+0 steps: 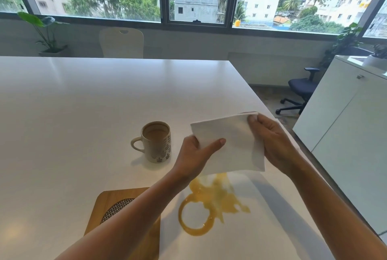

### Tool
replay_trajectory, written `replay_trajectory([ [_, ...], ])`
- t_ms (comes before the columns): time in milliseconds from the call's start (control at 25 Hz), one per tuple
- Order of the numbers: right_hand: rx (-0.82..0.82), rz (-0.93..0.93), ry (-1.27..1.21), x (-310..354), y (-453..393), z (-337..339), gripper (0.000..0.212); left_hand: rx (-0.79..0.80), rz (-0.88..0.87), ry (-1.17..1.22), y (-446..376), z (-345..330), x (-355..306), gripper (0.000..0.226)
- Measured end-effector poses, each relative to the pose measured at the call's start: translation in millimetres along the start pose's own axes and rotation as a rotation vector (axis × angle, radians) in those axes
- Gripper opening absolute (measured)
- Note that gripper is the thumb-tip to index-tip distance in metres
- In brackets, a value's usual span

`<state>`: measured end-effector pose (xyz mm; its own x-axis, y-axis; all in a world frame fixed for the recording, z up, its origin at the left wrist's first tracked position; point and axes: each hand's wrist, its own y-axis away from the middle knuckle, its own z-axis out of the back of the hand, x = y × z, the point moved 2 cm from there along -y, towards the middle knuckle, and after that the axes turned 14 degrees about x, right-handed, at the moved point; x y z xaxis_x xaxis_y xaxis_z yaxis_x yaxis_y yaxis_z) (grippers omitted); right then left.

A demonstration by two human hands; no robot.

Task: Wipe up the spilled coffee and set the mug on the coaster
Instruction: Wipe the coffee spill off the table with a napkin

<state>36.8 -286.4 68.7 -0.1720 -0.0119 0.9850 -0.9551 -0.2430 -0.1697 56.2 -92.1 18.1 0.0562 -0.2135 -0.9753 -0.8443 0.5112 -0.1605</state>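
Note:
A white paper napkin (232, 138) is held in the air above the table by both hands. My left hand (194, 155) pinches its near left edge, and my right hand (274, 140) grips its far right corner. Below it, a tan coffee spill (217, 199) with a ring-shaped stain spreads on the white table (83, 102). A cream mug (157, 142) with a leaf pattern, holding milky coffee, stands upright left of the napkin. Near the front, a wooden coaster (100, 207) with a woven centre lies partly under my left forearm.
The table's right edge runs close to my right arm. A white cabinet (345, 123) stands to the right, with a dark office chair (301, 90) behind it. A white chair (121, 43) and potted plants (48, 33) stand by the windows.

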Motion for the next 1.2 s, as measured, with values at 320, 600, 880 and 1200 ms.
replay_trajectory([
  [320, 0.267, -0.230, -0.195, -24.9, 2.5, 3.8, 0.035, 0.028, 0.020, 0.021, -0.7, 10.1, 3.0, 0.011],
  [600, 0.157, -0.297, -0.274, -46.3, 3.4, 4.3, 0.039, 0.010, -0.059, -0.091, 0.4, 19.6, 7.6, 0.015],
  [880, -0.324, -0.061, 0.094, -7.8, -17.2, 44.4, 0.016, -0.303, -0.277, -0.321, 13.0, 63.7, -27.3, 0.023],
  [1200, -0.177, 0.055, 1.055, -47.3, -69.0, 11.3, 0.065, -0.453, -0.312, -0.365, 31.6, 73.5, -27.2, 0.020],
])
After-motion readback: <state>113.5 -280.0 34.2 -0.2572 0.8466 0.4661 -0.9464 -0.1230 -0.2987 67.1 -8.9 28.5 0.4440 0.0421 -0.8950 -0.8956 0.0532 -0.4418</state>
